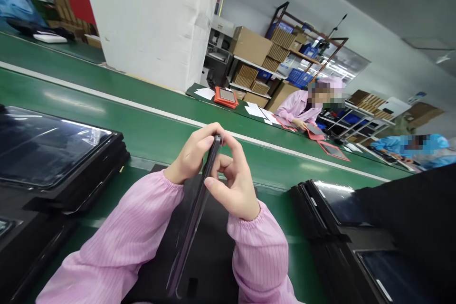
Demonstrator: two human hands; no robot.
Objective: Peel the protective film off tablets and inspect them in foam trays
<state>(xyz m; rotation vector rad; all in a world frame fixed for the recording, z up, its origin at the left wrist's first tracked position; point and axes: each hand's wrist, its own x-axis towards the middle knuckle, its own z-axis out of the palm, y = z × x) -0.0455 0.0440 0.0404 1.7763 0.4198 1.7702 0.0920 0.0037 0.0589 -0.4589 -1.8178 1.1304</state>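
Panel sits edge-on at frame centre, a thin dark glass-like slab running from the fingers down toward the bottom edge. Left hand and right hand are both pinched onto its top end, fingertips on the narrow rim and faces. Looks light and stiff, but likely fragile and slick on the glossy faces; best held by the edges, as now, clear of the screen area. The long unsupported length below could flex or swing if the pinch slips.

Black trays holding similar screens sit at left, with more at lower right, both near the sleeves, so sideways room is tight. Dark mat lies under the panel. Green belt beyond the hands is open. A co-worker sits across at upper right, well apart.
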